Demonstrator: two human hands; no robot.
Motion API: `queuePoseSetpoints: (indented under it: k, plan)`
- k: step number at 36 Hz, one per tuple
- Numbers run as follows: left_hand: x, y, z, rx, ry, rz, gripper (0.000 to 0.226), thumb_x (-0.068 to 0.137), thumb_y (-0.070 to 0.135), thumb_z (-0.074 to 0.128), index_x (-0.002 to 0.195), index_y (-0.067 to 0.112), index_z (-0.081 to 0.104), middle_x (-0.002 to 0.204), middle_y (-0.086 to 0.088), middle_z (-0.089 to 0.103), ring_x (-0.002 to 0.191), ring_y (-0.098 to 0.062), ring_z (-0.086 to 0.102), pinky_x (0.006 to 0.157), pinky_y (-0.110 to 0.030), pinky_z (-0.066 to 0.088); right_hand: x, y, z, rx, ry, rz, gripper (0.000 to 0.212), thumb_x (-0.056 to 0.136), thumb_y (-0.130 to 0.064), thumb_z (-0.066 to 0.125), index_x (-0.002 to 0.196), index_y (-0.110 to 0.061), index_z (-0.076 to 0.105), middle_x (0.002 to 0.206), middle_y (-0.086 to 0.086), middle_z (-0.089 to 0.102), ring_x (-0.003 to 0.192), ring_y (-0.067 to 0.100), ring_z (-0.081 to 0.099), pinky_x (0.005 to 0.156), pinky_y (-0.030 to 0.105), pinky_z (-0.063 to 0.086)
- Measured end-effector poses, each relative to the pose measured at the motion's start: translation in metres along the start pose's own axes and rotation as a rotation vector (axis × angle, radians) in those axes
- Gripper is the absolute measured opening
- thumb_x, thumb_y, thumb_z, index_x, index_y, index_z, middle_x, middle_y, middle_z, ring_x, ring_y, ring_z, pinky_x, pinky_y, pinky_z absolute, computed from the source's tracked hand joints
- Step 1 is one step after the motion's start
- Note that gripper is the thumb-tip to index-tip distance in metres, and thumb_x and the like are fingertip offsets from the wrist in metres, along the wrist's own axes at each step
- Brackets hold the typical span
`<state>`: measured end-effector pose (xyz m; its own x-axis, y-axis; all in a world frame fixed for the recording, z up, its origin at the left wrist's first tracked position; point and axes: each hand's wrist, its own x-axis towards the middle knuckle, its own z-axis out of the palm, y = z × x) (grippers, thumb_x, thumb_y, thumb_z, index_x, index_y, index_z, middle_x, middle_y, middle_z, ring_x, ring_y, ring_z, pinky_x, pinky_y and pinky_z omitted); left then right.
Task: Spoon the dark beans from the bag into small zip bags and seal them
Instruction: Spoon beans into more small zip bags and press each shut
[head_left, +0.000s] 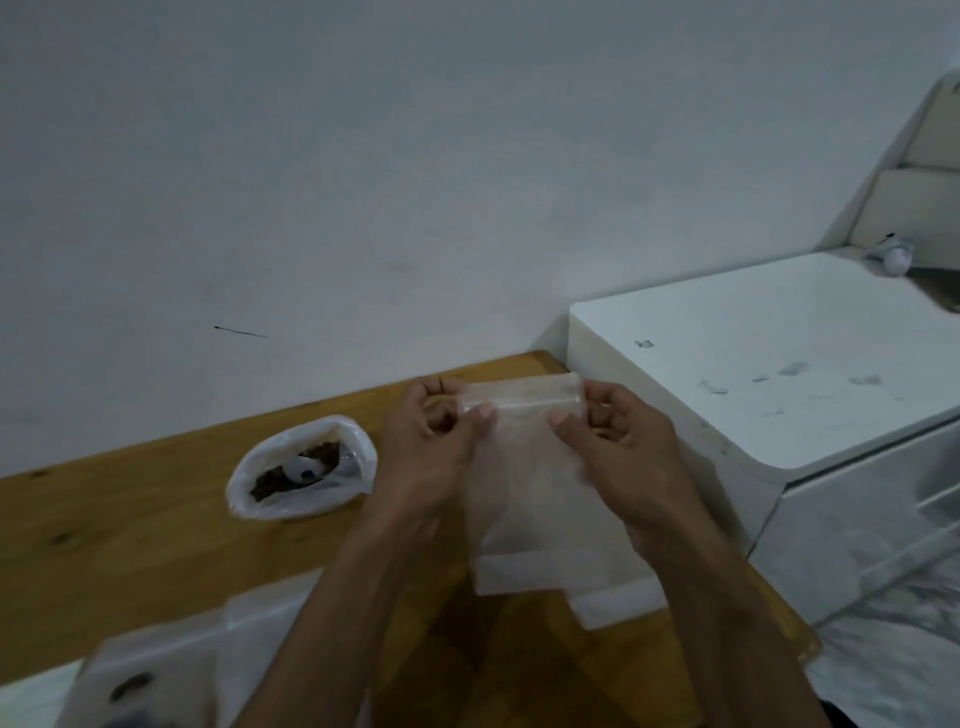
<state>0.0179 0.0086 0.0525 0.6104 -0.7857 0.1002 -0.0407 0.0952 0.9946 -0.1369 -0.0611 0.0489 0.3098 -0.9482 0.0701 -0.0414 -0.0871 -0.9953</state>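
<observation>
Nearest the camera, at the lower left, lies a blurred clear bag (150, 686) with a few dark pieces in it; its seal cannot be judged. Both forearms reach forward over the wooden bench (130, 519). Left hand (436, 447) and right hand (618, 441) each pinch an upper corner of a small zip bag (524, 467), thumb and fingers closed on the film, so each grip is narrow and holding that bag. It hangs empty, zip strip uppermost, the strip's long axis running left to right between the hands. An opened white bag (304, 470) of dark beans (270, 483) sits on the bench to the left and slightly beyond, a white spoon (306, 470) resting inside. Judgement: the left hand is nearer that spoon, so filling turns on a leftward reach while the right keeps the mouth up.
</observation>
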Motion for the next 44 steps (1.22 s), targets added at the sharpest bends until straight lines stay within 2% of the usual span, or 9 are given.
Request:
queuePoseSetpoints:
  k: [3,8,12,15,22,30,33,39,44]
  plan:
    - [-0.005,0.019,-0.031,0.101,-0.015,0.096,0.028,0.087,0.014,0.075,0.111,0.018,0.059,0.08,-0.012,0.071,0.078,-0.03,0.069,0.073,-0.047,0.059,0.0,-0.017,0.019,0.099,-0.103,-0.02,0.029,0.087,-0.03,0.074,0.115,-0.028,0.065,0.109,-0.003,0.073,0.097,0.019,0.07,0.075,0.039,0.062]
    - [-0.017,0.039,-0.084,0.287,0.114,0.21,0.037,0.082,0.02,0.08,0.112,0.025,0.059,0.08,0.002,0.071,0.077,-0.015,0.068,0.072,-0.038,0.057,-0.01,-0.033,0.066,0.111,-0.246,-0.149,0.008,0.083,-0.021,0.078,0.088,-0.015,0.076,0.087,0.006,0.078,0.087,0.029,0.074,0.078,0.055,0.06]
    - [-0.038,0.053,-0.119,0.497,0.439,0.37,0.033,0.076,0.048,0.078,0.087,0.024,0.059,0.075,0.004,0.06,0.067,-0.011,0.055,0.059,-0.028,0.049,-0.033,-0.047,0.116,0.132,-0.189,-0.302,0.005,0.089,-0.02,0.074,0.085,-0.017,0.072,0.081,-0.001,0.076,0.078,0.014,0.073,0.064,0.034,0.061]
    - [-0.052,0.058,-0.138,0.327,0.362,0.294,0.048,0.074,0.061,0.069,0.074,0.013,0.064,0.063,0.0,0.06,0.057,-0.014,0.053,0.054,-0.029,0.048,-0.054,-0.054,0.149,0.111,-0.289,-0.423,0.008,0.091,-0.023,0.071,0.092,-0.016,0.068,0.085,-0.003,0.074,0.08,0.01,0.071,0.064,0.031,0.062]
    - [-0.064,0.047,-0.188,0.001,0.319,0.136,0.04,0.087,0.047,0.067,0.083,0.007,0.07,0.091,-0.025,0.071,0.094,-0.042,0.07,0.089,-0.06,0.056,-0.073,-0.05,0.196,0.144,-0.64,-0.386,0.01,0.091,-0.022,0.07,0.098,-0.016,0.068,0.094,-0.003,0.073,0.093,0.015,0.071,0.08,0.033,0.059]
    - [-0.074,0.048,-0.205,0.125,0.236,0.178,0.038,0.093,0.037,0.057,0.087,0.001,0.065,0.082,-0.008,0.069,0.084,-0.023,0.066,0.09,-0.058,0.055,-0.073,-0.054,0.211,0.233,-0.692,-0.174,0.019,0.085,-0.023,0.074,0.1,-0.012,0.074,0.095,0.008,0.076,0.093,0.03,0.073,0.085,0.05,0.059]
    - [-0.074,0.047,-0.206,0.248,0.235,0.21,0.032,0.098,0.036,0.055,0.085,0.01,0.066,0.086,-0.005,0.07,0.089,-0.027,0.067,0.086,-0.058,0.055,-0.07,-0.053,0.21,0.163,-0.653,-0.178,0.01,0.09,-0.018,0.07,0.098,-0.012,0.075,0.094,0.005,0.077,0.091,0.027,0.073,0.081,0.051,0.061]
    - [-0.072,0.049,-0.201,0.394,0.246,0.232,0.026,0.093,0.033,0.053,0.076,0.019,0.066,0.079,-0.003,0.071,0.084,-0.026,0.069,0.083,-0.058,0.056,-0.074,-0.054,0.206,-0.32,-0.507,-0.708,0.011,0.094,-0.024,0.065,0.098,-0.021,0.075,0.085,-0.011,0.074,0.075,0.003,0.067,0.063,0.011,0.05]
    - [-0.073,0.047,-0.196,0.635,0.345,0.23,0.022,0.085,0.026,0.057,0.07,0.01,0.061,0.065,-0.006,0.065,0.058,-0.021,0.058,0.058,-0.053,0.053,-0.067,-0.051,0.2,-0.405,-0.123,-0.649,0.014,0.09,-0.017,0.067,0.076,-0.016,0.065,0.066,-0.007,0.062,0.055,-0.001,0.054,0.051,0.004,0.04]
